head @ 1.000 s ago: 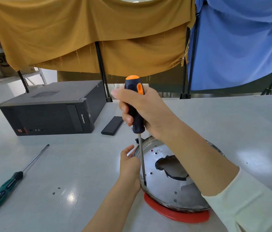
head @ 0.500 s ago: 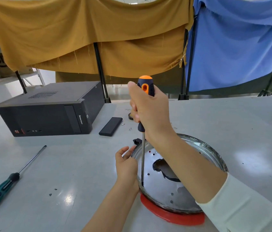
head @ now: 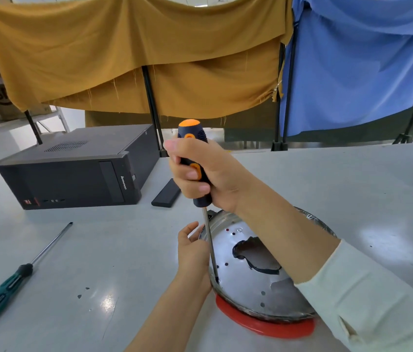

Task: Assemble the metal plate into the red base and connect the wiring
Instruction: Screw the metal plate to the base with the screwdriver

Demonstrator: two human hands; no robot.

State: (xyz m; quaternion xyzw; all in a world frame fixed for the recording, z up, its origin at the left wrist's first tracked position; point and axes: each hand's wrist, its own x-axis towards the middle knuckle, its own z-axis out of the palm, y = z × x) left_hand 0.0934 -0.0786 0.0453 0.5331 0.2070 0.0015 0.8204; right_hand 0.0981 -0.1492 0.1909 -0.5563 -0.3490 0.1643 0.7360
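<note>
A round metal plate with several small holes and a jagged central cut-out sits in the red base, whose rim shows at the near edge. My right hand grips the black and orange handle of a screwdriver held upright. Its tip rests at the plate's left edge, close to the rim. My left hand holds the plate's left rim right beside the shaft. No wiring shows clearly.
A green-handled screwdriver lies at the left on the grey table. A black computer case and a small flat black box stand behind. Small dark bits lie near the front. Cloth-draped frames close off the back.
My right hand has turned on the screwdriver handle, fingers now showing at the front, with the tip staying at the plate's left edge. My left hand has kept its hold.
</note>
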